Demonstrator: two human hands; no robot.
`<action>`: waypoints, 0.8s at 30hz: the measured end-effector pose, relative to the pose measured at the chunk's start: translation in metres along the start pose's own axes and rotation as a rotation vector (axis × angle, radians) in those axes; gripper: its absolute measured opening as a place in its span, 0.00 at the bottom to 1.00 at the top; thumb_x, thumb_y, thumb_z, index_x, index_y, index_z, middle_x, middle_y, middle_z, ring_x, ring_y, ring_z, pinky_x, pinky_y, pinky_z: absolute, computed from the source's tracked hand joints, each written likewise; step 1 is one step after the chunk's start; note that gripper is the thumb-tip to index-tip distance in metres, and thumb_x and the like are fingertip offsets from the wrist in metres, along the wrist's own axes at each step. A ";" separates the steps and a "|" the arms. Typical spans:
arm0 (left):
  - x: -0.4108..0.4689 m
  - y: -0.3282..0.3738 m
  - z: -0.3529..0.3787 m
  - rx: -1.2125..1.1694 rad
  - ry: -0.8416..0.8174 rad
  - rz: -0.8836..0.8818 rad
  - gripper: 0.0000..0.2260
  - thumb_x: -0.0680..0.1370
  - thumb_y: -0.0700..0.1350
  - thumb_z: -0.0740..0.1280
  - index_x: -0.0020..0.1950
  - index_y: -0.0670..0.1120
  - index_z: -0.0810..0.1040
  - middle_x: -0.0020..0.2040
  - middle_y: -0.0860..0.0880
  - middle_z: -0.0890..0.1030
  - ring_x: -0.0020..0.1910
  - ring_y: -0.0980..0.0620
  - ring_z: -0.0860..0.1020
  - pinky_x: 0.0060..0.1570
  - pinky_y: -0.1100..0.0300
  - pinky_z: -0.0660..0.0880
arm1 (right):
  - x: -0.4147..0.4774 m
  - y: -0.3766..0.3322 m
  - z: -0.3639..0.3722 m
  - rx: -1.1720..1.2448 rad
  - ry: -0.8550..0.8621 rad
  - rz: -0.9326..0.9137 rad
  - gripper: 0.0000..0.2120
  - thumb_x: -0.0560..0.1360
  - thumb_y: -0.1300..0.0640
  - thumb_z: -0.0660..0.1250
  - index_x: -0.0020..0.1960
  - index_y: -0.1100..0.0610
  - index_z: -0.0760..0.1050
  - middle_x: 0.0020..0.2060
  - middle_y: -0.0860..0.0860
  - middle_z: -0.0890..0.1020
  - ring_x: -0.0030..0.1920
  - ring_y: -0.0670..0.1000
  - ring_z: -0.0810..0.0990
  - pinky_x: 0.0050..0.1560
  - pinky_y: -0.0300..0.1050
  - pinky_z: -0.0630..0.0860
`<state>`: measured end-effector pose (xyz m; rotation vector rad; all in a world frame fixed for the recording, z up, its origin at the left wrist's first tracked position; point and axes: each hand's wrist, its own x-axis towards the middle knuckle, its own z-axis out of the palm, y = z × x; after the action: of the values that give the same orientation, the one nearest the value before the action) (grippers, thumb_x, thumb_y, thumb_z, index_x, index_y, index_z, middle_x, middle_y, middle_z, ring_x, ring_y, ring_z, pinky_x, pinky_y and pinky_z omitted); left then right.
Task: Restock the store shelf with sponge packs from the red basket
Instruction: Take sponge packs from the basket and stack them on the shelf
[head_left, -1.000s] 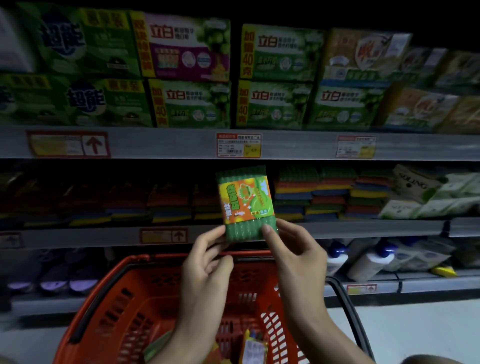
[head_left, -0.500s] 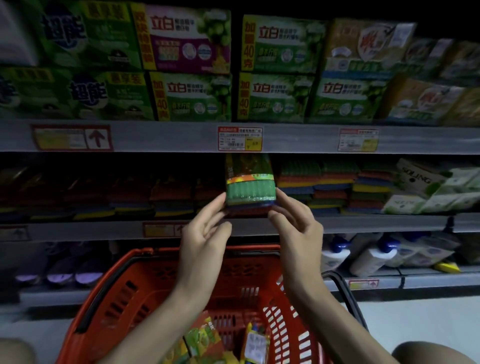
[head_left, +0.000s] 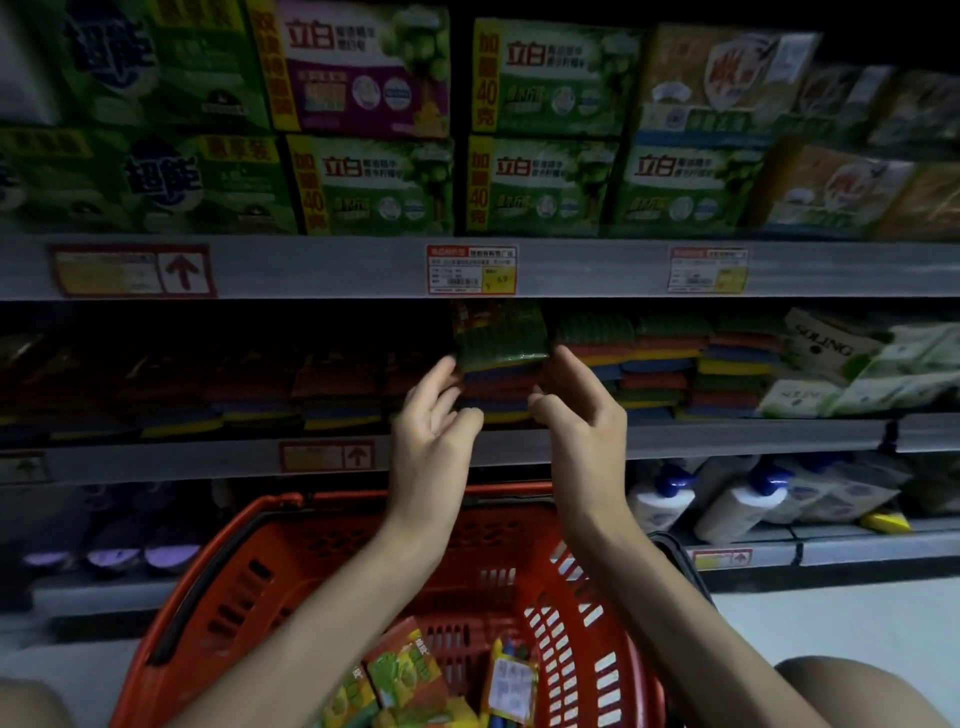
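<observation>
A green sponge pack (head_left: 501, 335) lies flat on top of a stack of coloured sponges on the dim middle shelf (head_left: 727, 437). My left hand (head_left: 431, 421) is at the pack's lower left corner and my right hand (head_left: 579, 415) at its lower right corner. On both hands the fingertips reach the pack's edges, and the thumbs hang free below it, gripping nothing. Under my forearms is the red basket (head_left: 280, 561), with several more sponge packs (head_left: 408, 667) at its bottom.
More sponge stacks (head_left: 670, 364) fill the shelf to the right, then white cloth packs (head_left: 852, 374). Green detergent boxes (head_left: 540, 187) sit on the shelf above, white bottles (head_left: 737, 509) on the one below. The basket's black handle (head_left: 675, 551) hangs at the right.
The pack went from upright in front of the shelf, held in both hands, to lying flat on the stack inside it. My thumbs have come off it and both hands reach further forward.
</observation>
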<state>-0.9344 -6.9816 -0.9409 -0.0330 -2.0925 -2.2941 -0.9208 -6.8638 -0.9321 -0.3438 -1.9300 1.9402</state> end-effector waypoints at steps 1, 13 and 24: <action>0.001 -0.001 0.002 -0.011 0.004 -0.003 0.25 0.82 0.35 0.64 0.79 0.50 0.69 0.75 0.51 0.73 0.75 0.56 0.70 0.57 0.73 0.73 | 0.001 0.000 0.000 0.001 0.004 0.007 0.27 0.79 0.65 0.67 0.76 0.53 0.72 0.68 0.46 0.79 0.66 0.42 0.78 0.70 0.47 0.75; 0.013 -0.004 0.011 -0.016 0.033 -0.013 0.25 0.82 0.36 0.64 0.79 0.47 0.67 0.74 0.52 0.71 0.76 0.55 0.67 0.71 0.60 0.67 | 0.009 0.002 -0.001 -0.044 0.005 0.097 0.31 0.77 0.61 0.68 0.78 0.53 0.67 0.73 0.48 0.75 0.71 0.49 0.75 0.73 0.52 0.72; 0.021 -0.011 0.007 0.117 0.056 0.007 0.24 0.83 0.41 0.66 0.79 0.49 0.68 0.70 0.58 0.69 0.57 0.67 0.72 0.49 0.77 0.66 | 0.006 0.001 0.008 -0.106 0.089 0.110 0.32 0.71 0.54 0.67 0.76 0.48 0.70 0.70 0.47 0.76 0.70 0.52 0.76 0.71 0.59 0.73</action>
<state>-0.9561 -6.9737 -0.9506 0.0270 -2.1896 -2.1382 -0.9300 -6.8683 -0.9322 -0.5677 -1.9977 1.8593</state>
